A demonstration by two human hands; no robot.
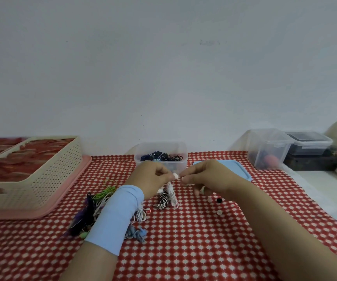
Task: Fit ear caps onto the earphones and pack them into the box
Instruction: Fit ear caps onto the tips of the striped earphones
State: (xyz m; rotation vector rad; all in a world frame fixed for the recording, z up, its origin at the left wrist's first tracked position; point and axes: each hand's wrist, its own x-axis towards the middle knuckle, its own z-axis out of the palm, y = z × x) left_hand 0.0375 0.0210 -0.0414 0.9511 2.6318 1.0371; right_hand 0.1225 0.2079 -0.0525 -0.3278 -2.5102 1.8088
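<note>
Your forearms are reaching over the red checked tablecloth (183, 250), the left wearing a pale blue wrist sleeve (115, 218). Your left hand (151, 179) is pinching a white earbud (175, 175), its coiled cable (170, 192) dangling, while your right hand (206, 177) is pinching the same bud, just before the clear box (161, 148). Loose ear caps (218, 212) are lying nearby.

Red tablecloth (194, 240) with white dots, light blue lid (242, 169), cream basket (48, 179), pink tray (66, 195)
</note>
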